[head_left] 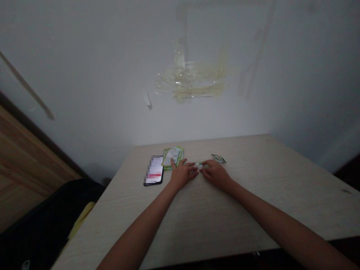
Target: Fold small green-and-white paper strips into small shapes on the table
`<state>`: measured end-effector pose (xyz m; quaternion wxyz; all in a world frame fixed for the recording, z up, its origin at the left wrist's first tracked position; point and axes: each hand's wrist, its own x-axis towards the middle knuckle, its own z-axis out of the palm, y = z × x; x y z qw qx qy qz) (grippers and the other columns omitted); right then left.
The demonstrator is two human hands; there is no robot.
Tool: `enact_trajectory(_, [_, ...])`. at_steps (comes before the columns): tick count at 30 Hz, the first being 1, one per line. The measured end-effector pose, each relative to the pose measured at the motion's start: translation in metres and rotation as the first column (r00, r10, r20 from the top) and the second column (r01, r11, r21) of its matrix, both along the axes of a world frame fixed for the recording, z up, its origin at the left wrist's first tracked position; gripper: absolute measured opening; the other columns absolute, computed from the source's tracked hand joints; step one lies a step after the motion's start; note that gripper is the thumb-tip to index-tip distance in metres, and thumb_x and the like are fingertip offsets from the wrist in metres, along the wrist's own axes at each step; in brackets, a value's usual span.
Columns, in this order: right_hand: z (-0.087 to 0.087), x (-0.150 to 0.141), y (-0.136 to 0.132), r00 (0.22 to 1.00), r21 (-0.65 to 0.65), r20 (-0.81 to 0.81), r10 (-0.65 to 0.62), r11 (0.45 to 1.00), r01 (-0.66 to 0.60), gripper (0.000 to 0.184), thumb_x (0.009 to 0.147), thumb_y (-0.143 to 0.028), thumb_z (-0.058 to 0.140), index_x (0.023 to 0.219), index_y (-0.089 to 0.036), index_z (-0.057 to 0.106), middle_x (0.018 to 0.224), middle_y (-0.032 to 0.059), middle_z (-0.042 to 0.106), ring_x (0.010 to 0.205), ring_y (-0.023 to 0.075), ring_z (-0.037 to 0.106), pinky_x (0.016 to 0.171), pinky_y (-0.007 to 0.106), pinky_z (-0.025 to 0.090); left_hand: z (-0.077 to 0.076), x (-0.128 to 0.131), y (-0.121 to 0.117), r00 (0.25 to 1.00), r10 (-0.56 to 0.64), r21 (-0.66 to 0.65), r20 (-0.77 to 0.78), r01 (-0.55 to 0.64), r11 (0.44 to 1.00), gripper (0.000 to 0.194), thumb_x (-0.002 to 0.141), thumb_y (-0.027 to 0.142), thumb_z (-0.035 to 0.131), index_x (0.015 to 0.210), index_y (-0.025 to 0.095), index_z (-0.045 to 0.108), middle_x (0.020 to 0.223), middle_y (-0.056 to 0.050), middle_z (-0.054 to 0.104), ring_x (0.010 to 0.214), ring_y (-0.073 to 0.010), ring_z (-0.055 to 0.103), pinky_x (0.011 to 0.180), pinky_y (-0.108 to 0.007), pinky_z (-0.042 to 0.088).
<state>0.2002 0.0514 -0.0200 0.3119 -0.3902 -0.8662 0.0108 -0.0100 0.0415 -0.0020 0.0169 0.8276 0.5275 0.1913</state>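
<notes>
Between my two hands, over the middle of the table, is a small whitish packet with green markings (pixel 198 164), mostly covered by my fingers. My left hand (pixel 182 174) pinches its left end between thumb and forefinger, the other fingers spread toward a pile of green-and-white packets (pixel 172 156). At the right end, the fingers of my right hand (pixel 216 174) close on the same packet. Just beyond my right hand lies a folded packet with green and dark printing (pixel 218 158). Print on the packets is too small to read.
A phone (pixel 154 170) with a lit, partly blurred screen lies left of the pile, touching or slightly under it. The pale wooden table (pixel 197 225) meets a wall (pixel 112 75) bearing old clear tape (pixel 194 82). Dark and yellow cloth (pixel 81 217) is beside the table's left edge.
</notes>
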Motion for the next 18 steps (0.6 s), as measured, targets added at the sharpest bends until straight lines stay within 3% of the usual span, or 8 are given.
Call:
enact_trajectory(10, [-0.006,0.001,0.006,0.979,0.002,0.006,-0.205,0.979,0.205,0.028,0.091,-0.030,0.054,0.079,-0.017,0.077,0.113,0.0144,0.059,0.104,0.0239,0.056,0.096,0.039,0.046,0.003,0.000,0.003,1.000,0.024,-0.068,-0.016,-0.025,0.997,0.025,0.087,0.055,0.054,0.106,0.047,0.068,0.137,0.009,0.058,0.139,-0.0321,0.034,0.103,-0.078,-0.013])
enact_trajectory(18, [-0.004,0.004,0.012,0.951,0.002,0.018,-0.309,0.951,0.309,0.027,0.091,-0.026,0.053,0.089,-0.014,0.077,0.115,0.0169,0.058,0.114,0.0270,0.052,0.099,0.039,0.043,0.002,-0.001,0.003,0.999,0.023,-0.058,-0.027,-0.025,0.998,0.026,0.087,0.056,0.053,0.108,0.048,0.067,0.139,0.009,0.055,0.140,-0.0331,0.032,0.102,-0.079,-0.011])
